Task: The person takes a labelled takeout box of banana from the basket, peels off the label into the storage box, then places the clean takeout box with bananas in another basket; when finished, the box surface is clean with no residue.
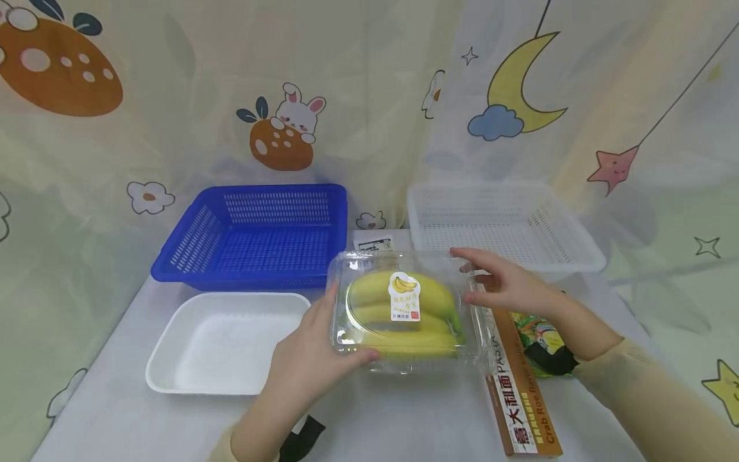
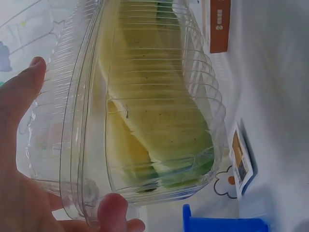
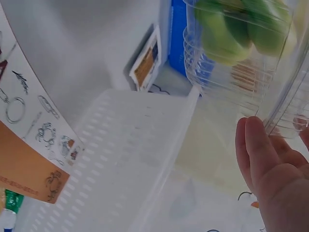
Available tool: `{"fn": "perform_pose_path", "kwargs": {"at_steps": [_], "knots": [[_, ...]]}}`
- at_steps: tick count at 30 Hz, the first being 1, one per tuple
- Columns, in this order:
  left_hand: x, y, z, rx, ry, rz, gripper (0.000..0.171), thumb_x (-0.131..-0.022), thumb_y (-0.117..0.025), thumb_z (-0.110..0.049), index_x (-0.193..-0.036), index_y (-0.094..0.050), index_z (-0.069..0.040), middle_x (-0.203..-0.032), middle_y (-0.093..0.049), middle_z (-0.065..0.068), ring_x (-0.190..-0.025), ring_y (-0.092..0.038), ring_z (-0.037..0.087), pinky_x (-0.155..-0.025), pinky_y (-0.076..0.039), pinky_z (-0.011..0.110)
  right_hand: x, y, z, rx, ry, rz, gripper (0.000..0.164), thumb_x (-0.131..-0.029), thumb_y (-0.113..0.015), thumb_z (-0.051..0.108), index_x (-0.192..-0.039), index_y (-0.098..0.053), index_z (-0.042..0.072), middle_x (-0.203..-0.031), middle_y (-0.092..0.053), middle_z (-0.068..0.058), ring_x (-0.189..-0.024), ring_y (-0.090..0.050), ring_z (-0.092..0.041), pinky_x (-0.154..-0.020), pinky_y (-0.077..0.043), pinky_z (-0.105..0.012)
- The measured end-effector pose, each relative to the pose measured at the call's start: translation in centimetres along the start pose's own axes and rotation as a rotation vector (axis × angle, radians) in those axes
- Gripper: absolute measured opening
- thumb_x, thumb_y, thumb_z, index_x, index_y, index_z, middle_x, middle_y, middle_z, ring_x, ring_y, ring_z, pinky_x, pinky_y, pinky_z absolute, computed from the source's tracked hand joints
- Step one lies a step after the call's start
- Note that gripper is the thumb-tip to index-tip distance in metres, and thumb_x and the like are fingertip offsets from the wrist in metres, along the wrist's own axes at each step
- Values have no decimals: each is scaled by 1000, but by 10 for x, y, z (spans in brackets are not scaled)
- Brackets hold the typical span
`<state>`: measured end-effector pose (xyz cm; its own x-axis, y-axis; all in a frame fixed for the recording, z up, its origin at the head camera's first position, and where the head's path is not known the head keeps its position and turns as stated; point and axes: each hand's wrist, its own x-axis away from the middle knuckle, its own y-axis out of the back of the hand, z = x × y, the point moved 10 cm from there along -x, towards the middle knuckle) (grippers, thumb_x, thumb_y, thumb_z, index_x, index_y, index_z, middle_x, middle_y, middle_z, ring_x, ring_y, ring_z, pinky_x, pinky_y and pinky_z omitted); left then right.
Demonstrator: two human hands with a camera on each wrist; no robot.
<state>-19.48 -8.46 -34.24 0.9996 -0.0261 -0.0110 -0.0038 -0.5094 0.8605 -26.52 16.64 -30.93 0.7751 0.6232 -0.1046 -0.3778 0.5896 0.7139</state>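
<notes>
A clear plastic clamshell box [image 1: 473,337] of yellow bananas [image 1: 398,343] is held up over the middle of the table, with a banana label [image 1: 406,298] on its lid. My left hand [image 1: 308,356] grips its left side, the thumb along the near edge. At the other end, my right hand [image 1: 508,289] holds the right edge, thumb and fingers spread along it. The left wrist view shows fingers curled over the box's rim [image 2: 72,145]. Fingertips of the right hand [image 3: 280,169] meet the ridged rim in the right wrist view. Green ends show on the bananas [image 3: 227,43].
A blue basket [image 1: 248,282] stands at back left, a white basket [image 1: 508,260] at back right. In front of the blue one lies a white tray [image 1: 208,346]. A brown pasta box [image 1: 522,398] and a green packet [image 1: 539,327] lie right; a small packet [image 1: 374,244] lies between the baskets.
</notes>
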Motion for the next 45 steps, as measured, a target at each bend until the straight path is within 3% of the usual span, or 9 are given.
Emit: {"fn": "perform_pose_path", "kwargs": {"at_steps": [7, 18, 24, 32, 45], "knots": [[5, -16, 6, 8, 10, 26, 114, -54, -52, -85, -146, -12, -32, -144, -36, 4, -116, -53, 28, -76, -50, 48, 3, -17, -14, -39, -32, 67, 72, -83, -66, 19, -143, -26, 9, -143, -30, -13, -116, -44, -27, -95, -43, -44], [8, -42, 14, 59, 12, 68, 115, -57, -59, -76, -147, -12, -24, -143, -34, 18, -111, -51, 44, -84, -47, 54, 4, -38, -40, -89, -107, 150, 79, -81, -68, 27, -143, -23, 8, -145, -25, -18, -125, -35, -40, -100, -37, -51], [2, -54, 18, 75, 10, 72, 112, -59, -61, -74, -147, -16, -21, -143, -34, 19, -117, -47, 42, -87, -45, 55, 2, -44, -52, -83, -141, 167, 83, -79, -70, 30, -144, -23, 9, -145, -23, -18, -125, -34, -42, -99, -36, -54], [-2, -62, 20, 90, 5, 70, 110, -61, -64, -69, -146, -17, -19, -142, -34, 21, -120, -44, 42, -89, -44, 56, -2, -47, -59, -88, -161, 194, 85, -78, -70, 28, -144, -21, 8, -146, -21, -19, -128, -30, -43, -100, -36, -52], [-4, -65, 20, 77, -1, 56, 110, -61, -64, -70, -145, -20, -14, -139, -37, 23, -118, -47, 42, -89, -45, 54, -7, -49, -65, 15, -157, 203, 82, -79, -69, 30, -143, -23, 7, -145, -25, -20, -126, -32, -47, -98, -39, -52]]}}
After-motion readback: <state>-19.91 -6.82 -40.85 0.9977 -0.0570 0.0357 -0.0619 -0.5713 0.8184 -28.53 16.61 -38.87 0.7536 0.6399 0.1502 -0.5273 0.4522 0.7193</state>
